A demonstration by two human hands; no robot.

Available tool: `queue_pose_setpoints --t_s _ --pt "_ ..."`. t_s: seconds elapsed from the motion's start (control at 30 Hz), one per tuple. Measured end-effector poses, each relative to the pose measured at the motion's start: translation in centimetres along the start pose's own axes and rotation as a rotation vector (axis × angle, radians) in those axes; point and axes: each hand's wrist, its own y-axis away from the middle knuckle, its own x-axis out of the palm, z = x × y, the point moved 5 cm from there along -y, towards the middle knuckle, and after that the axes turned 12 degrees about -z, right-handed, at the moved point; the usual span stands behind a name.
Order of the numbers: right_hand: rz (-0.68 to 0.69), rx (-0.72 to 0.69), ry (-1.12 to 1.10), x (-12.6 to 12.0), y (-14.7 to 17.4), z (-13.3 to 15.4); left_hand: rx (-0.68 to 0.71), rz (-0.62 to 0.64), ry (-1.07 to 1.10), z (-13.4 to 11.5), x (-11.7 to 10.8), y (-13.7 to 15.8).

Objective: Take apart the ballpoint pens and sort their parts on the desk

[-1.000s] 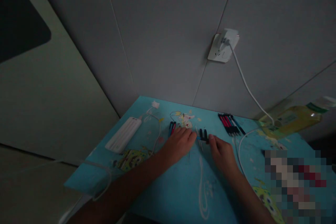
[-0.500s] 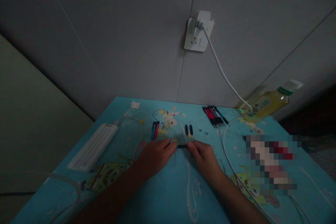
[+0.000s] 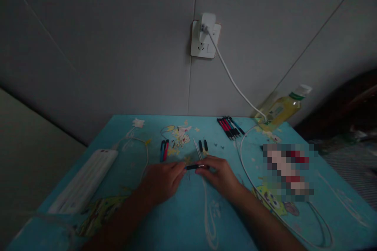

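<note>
Cartoon prints (image 3: 269,198) are dotting a blue tabletop (image 3: 176,223) that is reaching back to a grey wall (image 3: 132,47). Nearest, the left hand (image 3: 161,182) is pinching one end of a dark pen (image 3: 193,167), which is lying almost level between the hands. The right hand (image 3: 217,172) is pinching the other end, a silvery part showing between thumb and forefinger. Off to the left, a white oblong device (image 3: 84,182) is resting flat. Just beyond the hands, thin silvery rods (image 3: 197,149) are slanting beside two short black sleeves (image 3: 205,145); two pens (image 3: 166,151) are lying farther left. Deeper still, a row of pens (image 3: 230,128) is lying near a bottle of yellow liquid (image 3: 281,111). Behind everything, a white charger (image 3: 207,25) is sitting in a wall socket (image 3: 195,45), its cable (image 3: 235,86) trailing down.
</note>
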Motion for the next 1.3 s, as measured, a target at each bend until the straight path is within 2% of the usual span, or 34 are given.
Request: queue_pose_setpoints --t_s 0.13,0.3,0.4,0.57,0.7,0.8,1.1,1.3 --pt "-0.047 0.035 -0.021 0.1 0.1 -0.4 0.010 -0.014 0.004 0.3 0.6 0.0" --pt "-0.108 -0.003 -0.099 0.0 0.0 -0.3 -0.016 -0.021 -0.004 0.7 1.1 0.1" --pt "-0.108 0.004 -0.111 -0.2 0.0 -0.2 -0.037 -0.021 0.007 0.7 1.0 0.1" --pt "-0.060 0.106 -0.076 -0.1 0.1 -1.0 -0.040 -0.010 0.017 0.4 0.8 0.0" --pt "-0.128 0.050 -0.081 -0.4 -0.2 -0.9 -0.059 0.006 0.002 0.4 1.0 0.0" --pt "-0.124 0.028 -0.124 -0.5 -0.3 -0.5 -0.072 0.009 0.001 0.5 1.0 0.1" --pt "-0.078 0.220 -0.143 -0.1 0.1 -1.6 -0.064 0.010 -0.024 -0.1 0.6 0.1" --pt "-0.160 0.093 -0.051 -0.9 -0.2 -0.8 -0.111 0.019 -0.020 0.3 0.6 0.0"
